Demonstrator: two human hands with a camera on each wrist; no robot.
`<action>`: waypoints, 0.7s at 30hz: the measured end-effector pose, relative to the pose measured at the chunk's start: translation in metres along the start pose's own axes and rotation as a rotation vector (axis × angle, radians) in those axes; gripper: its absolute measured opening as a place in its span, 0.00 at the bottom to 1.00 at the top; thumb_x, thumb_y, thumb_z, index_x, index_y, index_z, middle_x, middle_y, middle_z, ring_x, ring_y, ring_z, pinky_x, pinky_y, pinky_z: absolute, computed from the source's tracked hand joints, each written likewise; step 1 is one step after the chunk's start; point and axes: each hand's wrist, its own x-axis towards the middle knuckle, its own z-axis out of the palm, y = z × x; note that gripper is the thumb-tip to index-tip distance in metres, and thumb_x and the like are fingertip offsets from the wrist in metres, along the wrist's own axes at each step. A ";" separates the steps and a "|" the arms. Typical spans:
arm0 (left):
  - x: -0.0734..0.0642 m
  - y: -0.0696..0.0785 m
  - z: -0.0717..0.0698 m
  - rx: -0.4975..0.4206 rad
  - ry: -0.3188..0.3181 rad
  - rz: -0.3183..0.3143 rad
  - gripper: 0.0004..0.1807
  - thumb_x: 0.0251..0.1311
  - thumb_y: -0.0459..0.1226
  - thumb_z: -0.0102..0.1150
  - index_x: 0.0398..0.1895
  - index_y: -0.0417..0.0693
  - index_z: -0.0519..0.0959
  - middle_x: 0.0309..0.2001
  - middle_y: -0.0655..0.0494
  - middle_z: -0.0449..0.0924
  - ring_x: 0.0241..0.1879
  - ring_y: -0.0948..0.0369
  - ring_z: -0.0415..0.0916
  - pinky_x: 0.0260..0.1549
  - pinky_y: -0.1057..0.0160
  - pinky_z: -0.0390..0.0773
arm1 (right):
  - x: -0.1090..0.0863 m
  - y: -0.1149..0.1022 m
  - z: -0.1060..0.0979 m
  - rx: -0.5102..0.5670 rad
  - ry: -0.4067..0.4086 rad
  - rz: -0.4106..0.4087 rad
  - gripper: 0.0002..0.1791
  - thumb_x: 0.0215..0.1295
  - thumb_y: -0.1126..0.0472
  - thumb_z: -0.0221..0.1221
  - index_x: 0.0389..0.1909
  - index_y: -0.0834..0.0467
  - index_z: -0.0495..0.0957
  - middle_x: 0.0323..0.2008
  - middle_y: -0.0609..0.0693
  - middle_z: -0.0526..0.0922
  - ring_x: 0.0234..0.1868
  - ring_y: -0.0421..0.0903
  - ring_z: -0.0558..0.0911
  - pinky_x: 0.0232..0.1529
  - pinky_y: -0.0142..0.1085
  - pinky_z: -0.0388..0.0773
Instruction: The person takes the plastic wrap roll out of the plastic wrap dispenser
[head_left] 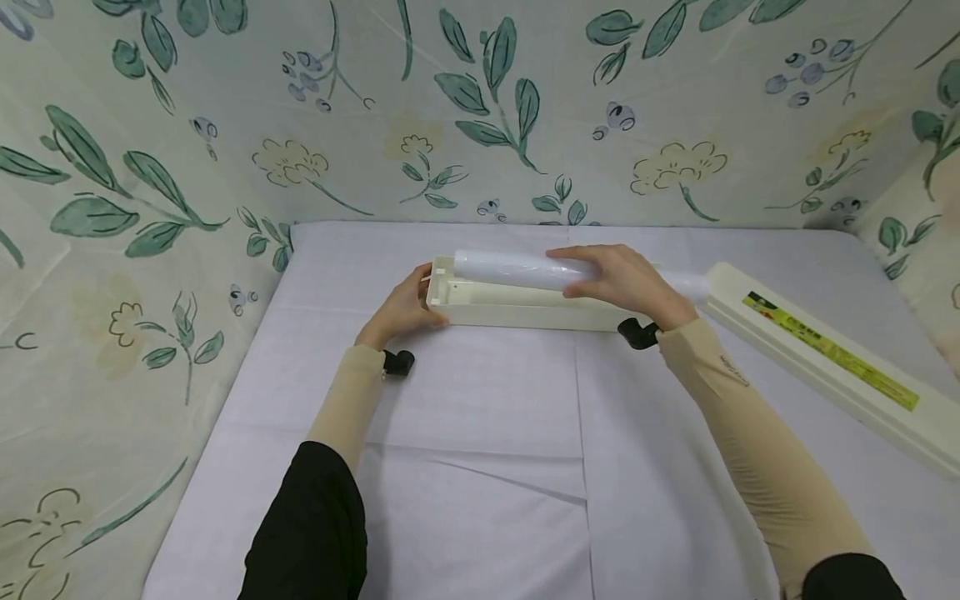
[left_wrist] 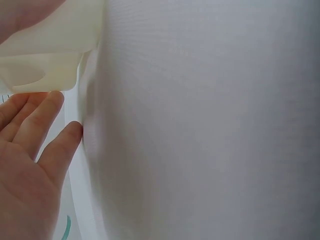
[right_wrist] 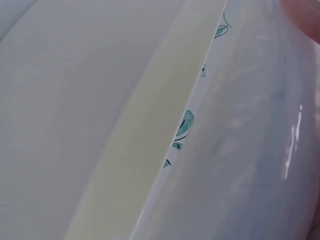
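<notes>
- Table [head_left: 480,467]: one flat surface under a pale lilac cloth with creases, enclosed on three sides by floral fabric [head_left: 150,192] printed with green leaves. Only the head view shows the full layout.
- Lid [head_left: 825,354]: one long cream plastic piece bearing a yellow-green label, lying diagonally near the right edge of the table, its far end just beside the roll's right end.
- Tray [head_left: 517,304]: one long, shallow, cream plastic trough, lying crosswise near the far edge of the table, around the middle. The left wrist view shows its rounded corner [left_wrist: 45,70] close up; the right wrist view shows its straight rim [right_wrist: 150,135] as a matte cream band.
- Roll [head_left: 517,268]: one white cylinder of glossy film, lying lengthwise over the tray's far side. The right wrist view alone shows its sheen and faint wrinkles [right_wrist: 250,150].
- Right hand [head_left: 618,279]: lies over the roll's middle, fingers curved around it, gripping it from above.
- Left hand [head_left: 405,304]: at the tray's left end; the left wrist view shows straight, relaxed fingers [left_wrist: 45,112] touching the corner's underside. The head view hides the fingertips.
- Two small black cameras, one at each wrist [head_left: 397,362] [head_left: 639,333]; both arms wear beige sleeves [head_left: 750,433].
</notes>
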 end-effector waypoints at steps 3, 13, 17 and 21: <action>0.000 -0.001 0.000 0.003 0.004 0.000 0.58 0.41 0.28 0.74 0.75 0.46 0.48 0.72 0.47 0.54 0.70 0.53 0.52 0.68 0.51 0.47 | -0.002 0.002 -0.001 -0.003 -0.001 0.005 0.33 0.58 0.48 0.66 0.65 0.45 0.71 0.62 0.50 0.73 0.63 0.53 0.69 0.61 0.53 0.64; -0.001 0.003 0.000 0.015 0.012 -0.010 0.58 0.41 0.28 0.74 0.74 0.46 0.48 0.71 0.47 0.56 0.70 0.54 0.53 0.68 0.51 0.47 | -0.012 0.007 -0.005 -0.001 0.009 0.040 0.32 0.58 0.50 0.66 0.65 0.45 0.71 0.63 0.52 0.72 0.65 0.55 0.67 0.62 0.55 0.60; -0.001 0.002 0.001 0.032 0.016 -0.012 0.58 0.41 0.29 0.74 0.74 0.46 0.48 0.72 0.47 0.55 0.70 0.54 0.53 0.68 0.50 0.47 | -0.016 0.008 -0.008 -0.001 0.006 0.055 0.32 0.58 0.50 0.66 0.65 0.45 0.71 0.63 0.53 0.72 0.65 0.56 0.67 0.62 0.56 0.60; 0.000 0.001 0.001 0.032 0.017 -0.008 0.58 0.40 0.29 0.74 0.74 0.46 0.48 0.72 0.47 0.56 0.70 0.53 0.54 0.68 0.49 0.47 | -0.020 0.010 -0.009 -0.007 0.009 0.068 0.32 0.59 0.51 0.66 0.65 0.47 0.71 0.63 0.55 0.71 0.64 0.58 0.67 0.62 0.56 0.61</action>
